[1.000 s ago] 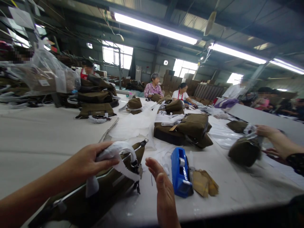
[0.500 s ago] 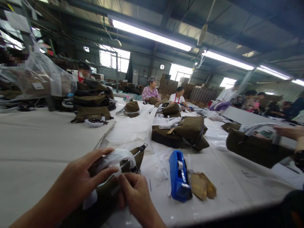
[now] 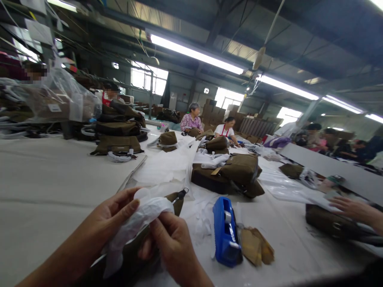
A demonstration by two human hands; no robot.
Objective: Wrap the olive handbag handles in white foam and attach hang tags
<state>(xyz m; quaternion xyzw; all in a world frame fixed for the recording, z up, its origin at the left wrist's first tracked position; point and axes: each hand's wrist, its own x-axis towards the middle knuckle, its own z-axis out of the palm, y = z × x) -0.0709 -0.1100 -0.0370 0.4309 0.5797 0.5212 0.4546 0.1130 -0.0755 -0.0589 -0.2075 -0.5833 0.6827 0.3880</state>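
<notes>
An olive-brown handbag [image 3: 178,202] lies in front of me at the table's near edge, mostly hidden by my hands. Crinkled white wrapping paper [image 3: 146,213] covers its handle, with a loose end hanging down over the bag's side. My left hand [image 3: 109,219] pinches this paper between thumb and fingers at the upper left of the handle. Lower right, my right hand [image 3: 178,243] has its thumb and curled fingers closed on the paper at the handle's other end. A strap with a metal ring [image 3: 185,190] sticks out beyond my right hand.
A blue tape dispenser [image 3: 226,233] stands right of my hands, beside torn brown card [image 3: 257,245]. Stacked olive bags [image 3: 226,173] lie behind it. At right, a co-worker's hand [image 3: 356,209] rests above a dark bag [image 3: 329,221]. More bags [image 3: 118,144] are piled at left.
The white paper around the handle now spreads wider and hides more of it. My left fingers have shifted along it. At right, the co-worker's bag has come down onto the table.
</notes>
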